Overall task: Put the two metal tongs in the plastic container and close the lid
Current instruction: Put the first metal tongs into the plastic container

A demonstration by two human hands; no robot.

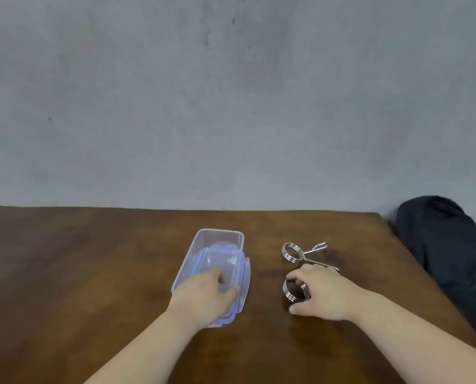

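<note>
Closest to you are your two forearms coming in from the bottom, so going left to right: your left hand [206, 292] is on the near end of the plastic container [217, 245], fingers curled around the lid [245, 275], which looks like it's sitting loose and crooked on top, not snapped on. Container's about mid table [65, 273], long side pointing away from you.

Right of that, w/ a gap between, your right hand [318, 293] is closing on the near tong [295, 291], fingers around its coil but can't tell if it's properly gripped yet. The far tong [293, 252] lies just beyond it, untouched. Dark bag [447, 250] sits off the table's right edge.

So imo you're at step one: both tongs are out of the box. Next you'd need the lid fully off so there's an opening, then lift the near tong over.
</note>
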